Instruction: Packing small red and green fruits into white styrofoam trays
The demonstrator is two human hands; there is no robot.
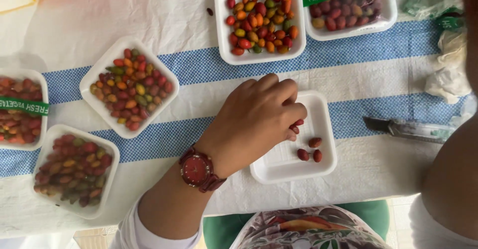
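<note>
**Inspector:** Head view. State the left hand [259,112].

**Assistant:** It reaches over a nearly empty white foam tray [318,167] near the table's front edge. The fingers are curled in and pinch small dark red fruits [296,126] at the fingertips. A red wristwatch [197,169] sits on the wrist.

**Inspector:** Tray contents?

**Assistant:** Three loose red fruits [309,149] lie on its floor, just right of the fingertips, apart from them.

**Inspector:** The right hand?

**Assistant:** Only the forearm [450,179] shows at the right edge; the hand is out of view.

**Inspector:** Surroundings?

**Assistant:** A blue-striped white cloth [378,47]. A full open tray [149,114] lies left of the hand, another [297,42] far of it. Film-wrapped trays with green bands stand far right [386,15] and far left [42,124]; another covered tray [107,179] lies near left. A knife [406,128] lies to the right.
</note>
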